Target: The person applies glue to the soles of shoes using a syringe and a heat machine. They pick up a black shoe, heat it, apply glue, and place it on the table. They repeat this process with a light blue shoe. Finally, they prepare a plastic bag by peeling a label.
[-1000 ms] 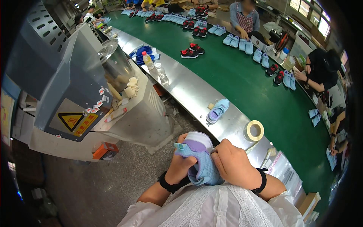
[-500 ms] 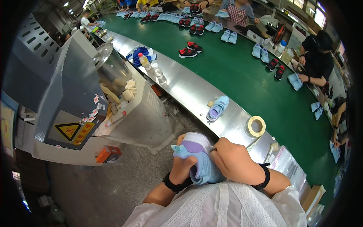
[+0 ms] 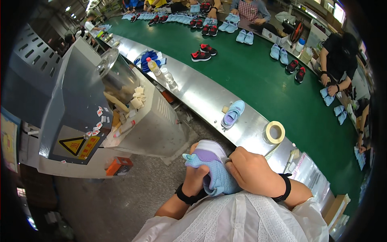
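Note:
A light blue sneaker (image 3: 221,174) with lilac trim and a white sole is held close in front of my chest, tilted with its heel tab to the left. My left hand (image 3: 196,176) is closed round its heel side, the thumb at the shoe's opening. Against the sole edge on the other side, my right hand (image 3: 253,171) is closed in a pinch; what it pinches, if anything, is hidden by the fingers. A matching light blue sneaker (image 3: 233,114) stands on the metal ledge (image 3: 203,92) beyond my hands.
A tape roll (image 3: 275,132), two bottles (image 3: 153,66) and blue gloves (image 3: 146,60) lie along the ledge. Pairs of shoes (image 3: 203,53) stand on the green belt (image 3: 258,76), co-workers behind it. A grey machine (image 3: 72,109) with a heat warning label stands at left.
My right hand has shifted slightly along the sole edge, its fingers still pinched. Across the belt at right, a co-worker has lowered light blue shoes toward the belt's far edge.

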Demonstrator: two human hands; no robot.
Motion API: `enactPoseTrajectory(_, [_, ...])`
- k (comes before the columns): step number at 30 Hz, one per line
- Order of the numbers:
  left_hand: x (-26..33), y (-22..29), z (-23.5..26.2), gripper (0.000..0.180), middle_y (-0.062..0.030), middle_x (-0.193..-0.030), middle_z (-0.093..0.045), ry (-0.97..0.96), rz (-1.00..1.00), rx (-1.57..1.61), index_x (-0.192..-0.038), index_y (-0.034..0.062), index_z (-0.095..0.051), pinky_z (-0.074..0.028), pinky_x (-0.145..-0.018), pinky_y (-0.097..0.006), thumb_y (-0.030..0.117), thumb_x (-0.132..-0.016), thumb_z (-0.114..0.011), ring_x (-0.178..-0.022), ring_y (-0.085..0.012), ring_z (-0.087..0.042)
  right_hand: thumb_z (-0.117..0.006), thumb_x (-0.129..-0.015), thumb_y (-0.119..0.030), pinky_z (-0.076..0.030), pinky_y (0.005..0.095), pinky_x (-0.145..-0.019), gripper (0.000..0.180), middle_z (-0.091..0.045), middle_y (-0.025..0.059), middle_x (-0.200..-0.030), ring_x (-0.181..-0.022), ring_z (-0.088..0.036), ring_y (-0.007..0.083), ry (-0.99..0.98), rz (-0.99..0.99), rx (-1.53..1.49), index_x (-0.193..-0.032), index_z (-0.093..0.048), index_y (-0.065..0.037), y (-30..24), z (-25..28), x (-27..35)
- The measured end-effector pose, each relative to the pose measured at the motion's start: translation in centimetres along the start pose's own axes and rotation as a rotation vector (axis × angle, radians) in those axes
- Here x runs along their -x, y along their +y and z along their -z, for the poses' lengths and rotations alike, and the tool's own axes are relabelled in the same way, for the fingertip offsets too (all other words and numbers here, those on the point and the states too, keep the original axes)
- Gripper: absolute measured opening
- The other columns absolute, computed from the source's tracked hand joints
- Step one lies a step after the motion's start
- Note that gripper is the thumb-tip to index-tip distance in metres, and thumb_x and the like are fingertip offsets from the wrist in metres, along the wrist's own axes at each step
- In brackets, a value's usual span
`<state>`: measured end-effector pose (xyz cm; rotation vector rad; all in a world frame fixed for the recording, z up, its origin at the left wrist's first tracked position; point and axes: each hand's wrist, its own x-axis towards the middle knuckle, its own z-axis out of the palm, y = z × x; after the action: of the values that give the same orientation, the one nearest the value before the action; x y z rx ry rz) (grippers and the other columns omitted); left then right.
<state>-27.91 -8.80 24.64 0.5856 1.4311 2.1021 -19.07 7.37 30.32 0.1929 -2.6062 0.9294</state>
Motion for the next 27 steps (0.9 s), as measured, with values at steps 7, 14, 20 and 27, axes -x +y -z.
enactPoseTrajectory(7, [0.0,0.0,-0.5,0.080,-0.0076,-0.103,-0.052,0.044,-0.028,-0.060,-0.114,0.0030,-0.040,-0.045,-0.081,-0.030,0.065,-0.070,-0.064,-0.092,-0.0156,-0.053,-0.060,-0.081,-0.012,-0.046,0.0375,-0.045,0.017,-0.049,0.0131,-0.071,-0.053,-0.056,0.0296,-0.003,-0.003,0.047,-0.077,-0.048,-0.002,-0.2,0.2,0.1])
enactPoseTrajectory(14, [0.4,0.2,-0.8,0.089,-0.0088,-0.109,-0.051,0.085,-0.055,-0.053,-0.124,0.0014,-0.028,-0.045,-0.083,-0.029,0.054,-0.069,-0.073,-0.097,-0.0146,-0.053,-0.062,-0.078,-0.011,-0.046,0.0368,-0.046,0.019,-0.048,0.0133,-0.070,-0.053,-0.055,0.0290,-0.018,-0.026,0.134,-0.074,-0.046,-0.002,-0.7,0.0,-0.1])
enactPoseTrajectory(20, [0.6,-0.1,-1.4,0.083,-0.0095,-0.110,-0.052,0.135,-0.132,-0.138,-0.123,0.0017,-0.028,-0.045,-0.083,-0.029,0.049,-0.072,-0.074,-0.096,-0.0145,-0.053,-0.057,-0.068,-0.008,-0.046,0.0300,-0.043,0.015,-0.046,0.0083,-0.067,-0.052,-0.054,0.0203,-0.021,0.082,0.289,-0.075,-0.045,-0.003,-0.1,-0.7,0.3])
enactPoseTrajectory(27, [0.4,-0.2,-1.6,0.061,-0.0083,-0.107,-0.049,0.132,-0.146,-0.280,-0.121,0.0038,-0.034,-0.042,-0.081,-0.030,0.045,-0.084,-0.057,-0.092,-0.0155,-0.050,-0.057,-0.069,-0.010,-0.047,0.0300,-0.045,0.017,-0.050,0.0105,-0.070,-0.055,-0.058,0.0213,-0.184,0.073,0.339,-0.078,-0.046,-0.002,-0.4,-0.1,-0.3])
